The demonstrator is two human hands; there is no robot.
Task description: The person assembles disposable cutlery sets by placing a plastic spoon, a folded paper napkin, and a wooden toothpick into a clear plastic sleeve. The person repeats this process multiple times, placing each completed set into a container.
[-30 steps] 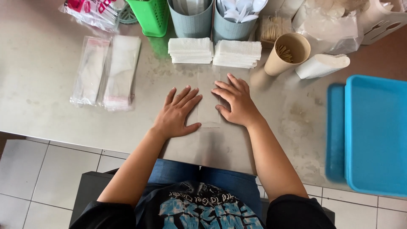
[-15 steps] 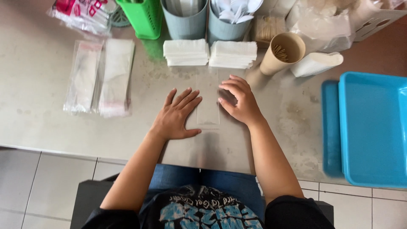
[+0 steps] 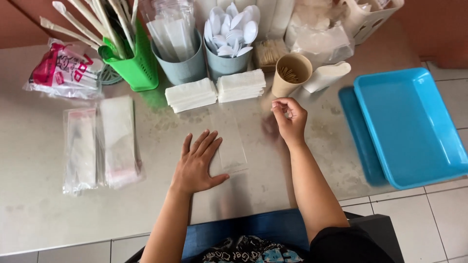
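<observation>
Both hands are positioned over the surface (image 3: 39, 214). Left hand (image 3: 197, 163) is laid flat, palm down, fingers spread, with its fingertips touching the left edge of a clear plastic sleeve (image 3: 229, 141); nothing is grasped. Right hand (image 3: 291, 118) is raised just beside the sleeve's upper right end, fingers curled loosely inward with thumb and forefinger nearly meeting; whether anything is pinched between them cannot be determined.

The sleeve is laid flat on the surface between the two hands, its long axis running away from the person.

Surrounding items, by descending size: two blue trays (image 3: 414, 126) are stacked at the right edge. Packs of clear bags (image 3: 100, 143) are placed to the left. A green basket (image 3: 134, 65) holds long wrapped utensils. Two stacks of white napkins (image 3: 217, 90) are set beyond the sleeve. A paper cup of toothpicks (image 3: 291, 74) stands near the right hand.
</observation>
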